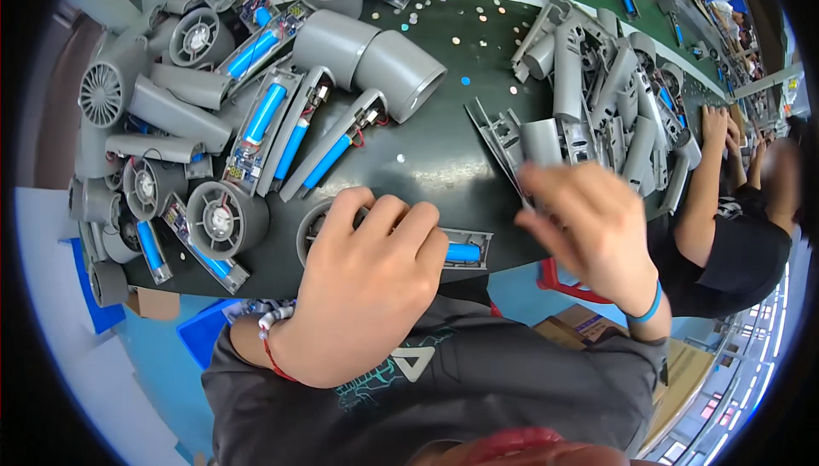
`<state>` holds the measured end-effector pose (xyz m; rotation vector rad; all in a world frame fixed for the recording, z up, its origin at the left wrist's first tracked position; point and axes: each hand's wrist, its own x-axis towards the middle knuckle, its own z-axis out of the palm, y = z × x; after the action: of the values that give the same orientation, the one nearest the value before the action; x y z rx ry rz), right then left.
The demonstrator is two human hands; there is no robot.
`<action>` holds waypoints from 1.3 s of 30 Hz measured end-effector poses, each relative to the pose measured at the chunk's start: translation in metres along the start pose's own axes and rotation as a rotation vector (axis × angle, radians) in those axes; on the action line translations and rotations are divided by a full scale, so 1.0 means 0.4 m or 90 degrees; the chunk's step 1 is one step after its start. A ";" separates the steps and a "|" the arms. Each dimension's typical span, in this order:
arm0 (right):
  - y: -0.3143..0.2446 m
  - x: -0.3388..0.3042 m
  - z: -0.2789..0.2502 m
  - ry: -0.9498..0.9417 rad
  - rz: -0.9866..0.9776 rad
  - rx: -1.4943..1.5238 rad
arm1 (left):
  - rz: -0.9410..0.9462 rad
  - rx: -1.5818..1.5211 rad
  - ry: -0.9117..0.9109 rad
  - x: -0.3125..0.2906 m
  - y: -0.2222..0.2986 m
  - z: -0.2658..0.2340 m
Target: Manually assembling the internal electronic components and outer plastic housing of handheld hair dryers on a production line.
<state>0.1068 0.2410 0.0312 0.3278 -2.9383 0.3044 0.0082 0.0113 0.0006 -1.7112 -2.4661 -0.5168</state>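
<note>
My left hand (363, 295) is closed over a grey handheld fan body at the table's near edge. Part of its round fan ring (312, 229) shows left of my fingers. Out to the right sticks its open handle, with a blue battery cell (463, 252) lying in it. My fingers hide the middle of the fan. My right hand (593, 231), blurred by motion, hovers at the near end of some grey plastic half shells (503, 146). Its thumb and fingers are apart, and I see nothing held between them.
Fan assemblies with blue cells and wires (264, 116) are heaped at the left, beside a thick grey tube (375, 61). Grey shell parts (597, 90) pile up at the right. Small round discs (465, 81) dot the dark tabletop. Another person (725, 227) works at the right.
</note>
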 end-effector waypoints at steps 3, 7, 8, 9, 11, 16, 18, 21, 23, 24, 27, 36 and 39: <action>-0.001 0.010 0.022 0.067 0.221 -0.069 | -0.021 -0.069 -0.086 0.001 -0.007 -0.022; 0.004 0.041 0.032 0.015 0.307 -0.004 | -0.053 -0.101 -0.036 -0.009 -0.012 -0.018; 0.002 0.049 0.026 0.044 0.314 0.015 | -0.064 -0.100 -0.029 -0.012 -0.010 -0.019; -0.003 0.053 0.020 0.075 0.322 0.034 | -0.070 -0.101 -0.041 -0.016 -0.008 -0.022; -0.001 0.063 0.000 0.112 0.352 0.022 | -0.063 -0.107 -0.047 -0.011 -0.009 -0.023; 0.027 0.005 -0.046 0.333 0.390 0.353 | -0.083 -0.096 -0.054 0.003 -0.017 -0.048; 0.014 -0.051 -0.020 0.389 0.364 0.538 | -0.095 -0.088 -0.029 -0.006 -0.027 -0.039; -0.071 -0.065 0.069 0.355 0.411 0.846 | -0.136 -0.078 -0.005 -0.022 -0.031 -0.040; -0.100 -0.066 0.117 0.374 0.407 1.004 | -0.150 -0.111 -0.009 -0.030 -0.034 -0.034; -0.104 -0.066 0.123 0.353 0.413 1.034 | -0.129 -0.115 -0.009 -0.026 -0.043 -0.033; -0.103 -0.076 0.143 0.314 0.347 1.128 | -0.105 -0.129 -0.021 -0.020 -0.051 -0.034; -0.103 -0.039 0.121 0.183 0.271 0.398 | -0.126 -0.107 -0.014 -0.038 -0.057 -0.047; -0.082 -0.045 0.102 0.151 0.217 0.346 | -0.139 -0.162 0.039 -0.035 -0.060 -0.060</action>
<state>0.1257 0.2044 -0.0055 -0.1453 -2.6149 1.1099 -0.0115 -0.0167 0.0141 -1.4812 -2.6530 -0.9266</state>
